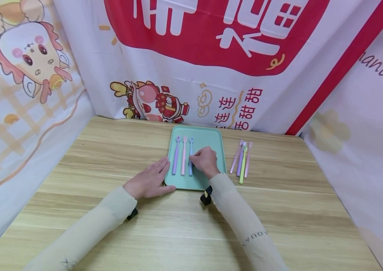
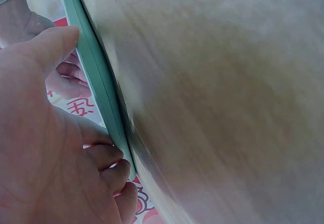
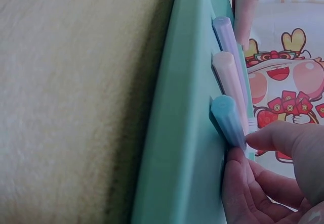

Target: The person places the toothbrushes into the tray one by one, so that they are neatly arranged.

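Tray (image 1: 209, 136) on table (image 1: 184, 229), right hand (image 1: 206, 162) pinching blue toothbrush (image 1: 191, 147) on tray, left hand (image 1: 150, 178), fingers unclenched, touching tray's left edge, four toothbrushes (image 1: 243, 165) right of tray.

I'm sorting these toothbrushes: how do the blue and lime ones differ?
The blue brush is in the tray; the lime brush is outside it, among other brushes. The right grip pinches the blue brush, while the lime brush is unheld. Both are slim toothbrushes, heads toward the far side.
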Demonstrator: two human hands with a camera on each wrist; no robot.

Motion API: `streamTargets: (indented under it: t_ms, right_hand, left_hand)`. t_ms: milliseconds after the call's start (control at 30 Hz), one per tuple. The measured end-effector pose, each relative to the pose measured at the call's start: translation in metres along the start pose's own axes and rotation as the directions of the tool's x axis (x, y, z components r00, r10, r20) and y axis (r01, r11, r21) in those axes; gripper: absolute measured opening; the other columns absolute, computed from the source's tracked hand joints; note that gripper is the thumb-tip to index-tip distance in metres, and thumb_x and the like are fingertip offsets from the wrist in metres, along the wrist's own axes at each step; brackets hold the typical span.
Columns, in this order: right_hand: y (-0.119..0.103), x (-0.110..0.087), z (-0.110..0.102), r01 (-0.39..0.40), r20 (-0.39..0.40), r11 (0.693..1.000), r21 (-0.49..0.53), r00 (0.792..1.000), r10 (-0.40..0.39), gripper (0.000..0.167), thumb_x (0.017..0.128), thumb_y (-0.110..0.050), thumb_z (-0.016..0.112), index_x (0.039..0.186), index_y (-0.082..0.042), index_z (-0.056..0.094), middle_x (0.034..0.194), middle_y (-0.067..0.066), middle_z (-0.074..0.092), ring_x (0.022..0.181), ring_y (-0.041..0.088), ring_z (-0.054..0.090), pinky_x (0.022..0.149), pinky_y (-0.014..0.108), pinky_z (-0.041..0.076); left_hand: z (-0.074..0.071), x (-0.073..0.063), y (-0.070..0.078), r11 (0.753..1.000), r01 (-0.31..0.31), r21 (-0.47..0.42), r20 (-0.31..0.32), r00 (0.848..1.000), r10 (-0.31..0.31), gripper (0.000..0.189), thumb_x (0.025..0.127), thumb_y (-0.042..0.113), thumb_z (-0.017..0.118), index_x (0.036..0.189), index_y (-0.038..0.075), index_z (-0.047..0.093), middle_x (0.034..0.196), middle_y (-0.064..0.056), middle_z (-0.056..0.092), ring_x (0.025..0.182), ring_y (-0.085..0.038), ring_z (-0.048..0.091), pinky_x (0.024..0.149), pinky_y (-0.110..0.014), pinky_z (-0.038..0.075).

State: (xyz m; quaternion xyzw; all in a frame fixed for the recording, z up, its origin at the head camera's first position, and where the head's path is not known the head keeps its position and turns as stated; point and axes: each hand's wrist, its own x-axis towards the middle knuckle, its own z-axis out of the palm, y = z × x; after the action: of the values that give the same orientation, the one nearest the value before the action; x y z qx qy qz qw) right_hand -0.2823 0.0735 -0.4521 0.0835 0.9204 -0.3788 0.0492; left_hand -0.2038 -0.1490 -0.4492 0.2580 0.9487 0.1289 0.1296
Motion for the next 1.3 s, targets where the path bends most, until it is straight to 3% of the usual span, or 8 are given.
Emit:
streamTargets:
  t_ms: [433,733,1000,1300]
  right_hand:
    - [0.002,-0.001,-0.005,-0.007,0.016,1.000,0.022,1.000,0.006,0.015,0.093,-0.028,0.081,0.095,-0.013,0.084,0.082,0.001,0.077,0.075,0.013,0.070,0.061,0.024,0.053]
    - [0.008,-0.005,-0.024,0.123,0.010,0.991,0.052,0.992,-0.123,0.024,0.092,-0.025,0.083,0.109,-0.009,0.079,0.099,0.005,0.078,0.087,0.017,0.072,0.075,0.029,0.062]
    - [0.021,-0.010,-0.049,0.246,0.032,0.968,0.055,0.968,-0.248,0.041,0.091,-0.025,0.084,0.124,-0.003,0.074,0.108,0.007,0.078,0.102,0.021,0.074,0.092,0.036,0.064]
    - [0.035,-0.022,-0.083,0.304,0.063,0.953,0.015,0.951,-0.304,0.042,0.092,-0.024,0.083,0.127,-0.004,0.072,0.122,0.016,0.077,0.110,0.024,0.074,0.096,0.038,0.063]
  left_hand:
    - [0.001,0.001,-0.001,1.000,-0.005,0.009,-0.004,1.000,0.005,0.100,0.103,0.063,0.054,0.166,-0.005,0.018,0.177,-0.024,0.012,0.165,-0.040,0.015,0.134,-0.055,0.021]
    - [0.000,0.000,0.000,1.000,-0.007,0.013,-0.005,1.000,0.007,0.099,0.103,0.062,0.055,0.166,-0.005,0.019,0.176,-0.025,0.013,0.165,-0.040,0.015,0.134,-0.055,0.021]
    - [0.000,0.000,0.001,1.000,-0.010,0.016,-0.006,1.000,0.010,0.098,0.104,0.061,0.055,0.165,-0.007,0.019,0.176,-0.025,0.014,0.165,-0.041,0.016,0.134,-0.056,0.021]
    - [0.000,-0.001,0.001,1.000,-0.010,0.018,-0.003,1.000,0.010,0.098,0.104,0.060,0.055,0.165,-0.007,0.019,0.176,-0.025,0.013,0.165,-0.040,0.015,0.134,-0.055,0.021]
